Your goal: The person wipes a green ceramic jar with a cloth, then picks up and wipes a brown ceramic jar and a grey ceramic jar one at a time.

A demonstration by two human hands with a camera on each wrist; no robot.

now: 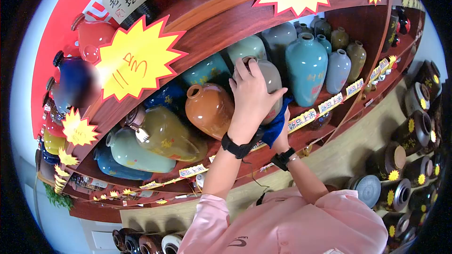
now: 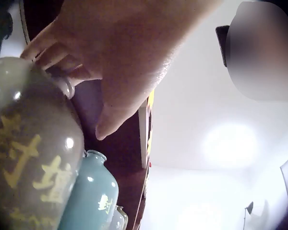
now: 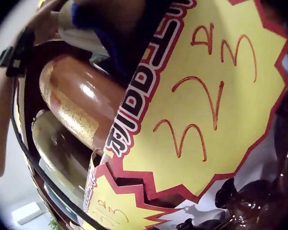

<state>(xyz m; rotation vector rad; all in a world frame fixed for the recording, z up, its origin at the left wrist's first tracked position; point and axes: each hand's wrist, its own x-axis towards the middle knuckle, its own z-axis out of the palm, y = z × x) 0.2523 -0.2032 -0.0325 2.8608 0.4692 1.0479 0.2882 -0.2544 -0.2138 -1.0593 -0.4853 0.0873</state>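
Observation:
A grey glazed jar with yellow characters stands tilted on the middle shelf. From above, my left hand grips it at the neck; the fingers bend over the rim, while the thumb sticks out to the side. Lower down, my right hand holds a blue cloth against the jar's lower side, and part of that hand is hidden behind the cloth. To the left leans an orange-brown jar. A teal jar is upright on the right.
An olive jar and a pale green jar lie slanted at the shelf's left. Yellow price tags line the shelf edge. Dark jars stand on the floor at right. Smaller jars crowd behind the teal one.

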